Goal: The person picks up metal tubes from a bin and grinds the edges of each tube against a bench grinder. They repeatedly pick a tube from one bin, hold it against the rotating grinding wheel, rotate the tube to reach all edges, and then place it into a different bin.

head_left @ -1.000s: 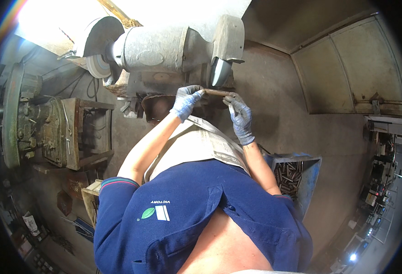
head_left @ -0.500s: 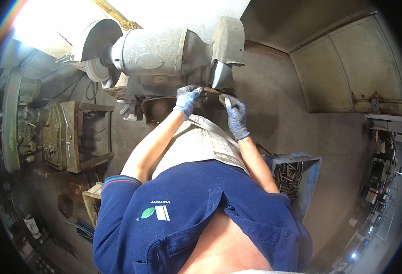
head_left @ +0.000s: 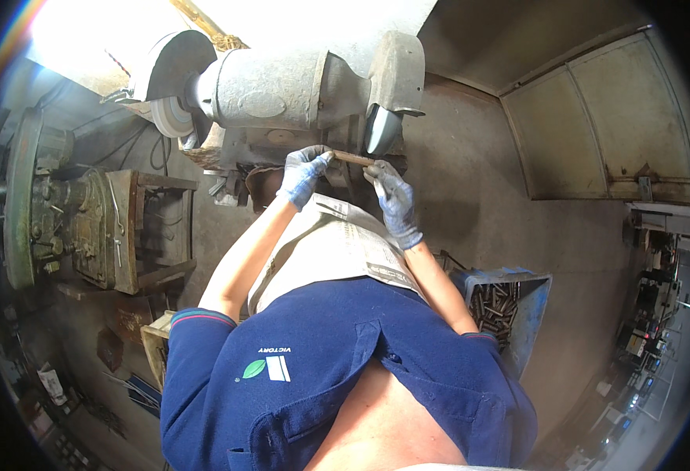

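Fingers of the left hand [head_left: 304, 174] are curled tight around one end of a short brown metal rod [head_left: 353, 158], and the right hand [head_left: 392, 196] is closed on the other end. From the head view, the rod has been raised closer to the grinding wheel [head_left: 379, 129] of the bench grinder [head_left: 282, 86]; contact cannot be told. Similar rods are seen in the blue bin [head_left: 535, 314] at the right.

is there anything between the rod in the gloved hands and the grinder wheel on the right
Nothing visible does. The rod, held by the left hand and right hand, has its end right at the grinding wheel.
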`<state>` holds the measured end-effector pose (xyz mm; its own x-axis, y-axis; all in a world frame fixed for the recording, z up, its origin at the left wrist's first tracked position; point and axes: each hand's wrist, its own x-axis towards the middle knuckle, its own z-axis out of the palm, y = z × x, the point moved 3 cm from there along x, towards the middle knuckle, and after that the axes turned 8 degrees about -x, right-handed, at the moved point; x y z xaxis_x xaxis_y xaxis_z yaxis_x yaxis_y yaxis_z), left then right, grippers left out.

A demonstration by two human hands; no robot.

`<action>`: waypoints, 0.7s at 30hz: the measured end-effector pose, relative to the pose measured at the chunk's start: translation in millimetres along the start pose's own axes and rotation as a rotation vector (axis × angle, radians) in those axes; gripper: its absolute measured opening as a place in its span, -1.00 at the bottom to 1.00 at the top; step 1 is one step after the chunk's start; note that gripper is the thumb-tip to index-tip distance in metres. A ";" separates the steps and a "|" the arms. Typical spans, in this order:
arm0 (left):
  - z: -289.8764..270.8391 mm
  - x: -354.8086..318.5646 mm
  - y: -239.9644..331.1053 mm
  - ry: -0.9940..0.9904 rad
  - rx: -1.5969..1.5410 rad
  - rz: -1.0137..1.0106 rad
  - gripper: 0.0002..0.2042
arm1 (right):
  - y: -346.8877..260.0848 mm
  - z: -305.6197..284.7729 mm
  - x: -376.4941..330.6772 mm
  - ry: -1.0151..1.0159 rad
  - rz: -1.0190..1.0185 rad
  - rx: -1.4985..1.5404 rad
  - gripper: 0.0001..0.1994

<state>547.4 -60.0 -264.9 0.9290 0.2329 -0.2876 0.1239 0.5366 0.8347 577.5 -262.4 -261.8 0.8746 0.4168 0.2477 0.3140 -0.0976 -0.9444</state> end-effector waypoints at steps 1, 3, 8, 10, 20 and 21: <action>4.0 -9.7 8.8 -0.023 0.017 -0.010 -0.89 | -19.1 -3.9 -3.2 -0.008 -0.089 -0.140 -0.75; 14.8 -28.7 25.0 -0.127 -0.066 -0.033 -0.85 | -62.4 -12.3 -10.5 -0.024 -0.268 -0.419 -0.71; 20.3 -36.1 26.2 -0.254 -0.234 -0.142 -0.82 | -93.4 -23.7 -18.8 -0.017 -0.299 -0.365 -0.60; 24.6 -34.6 27.6 -0.239 -0.260 -0.157 -0.84 | -101.1 -27.3 -17.1 -0.025 -0.344 -0.424 -0.59; 32.5 -28.7 23.3 -0.134 -0.088 -0.072 -0.87 | -95.5 -30.1 -19.6 -0.020 -0.323 -0.393 -0.59; 33.5 -28.9 24.3 -0.138 -0.051 -0.053 -0.88 | -92.0 -30.3 -20.1 -0.015 -0.309 -0.366 -0.61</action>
<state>535.2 -80.8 -220.6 0.9611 0.0916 -0.2604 0.1592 0.5868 0.7939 542.3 -289.2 -173.4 0.7151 0.4893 0.4993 0.6704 -0.2775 -0.6881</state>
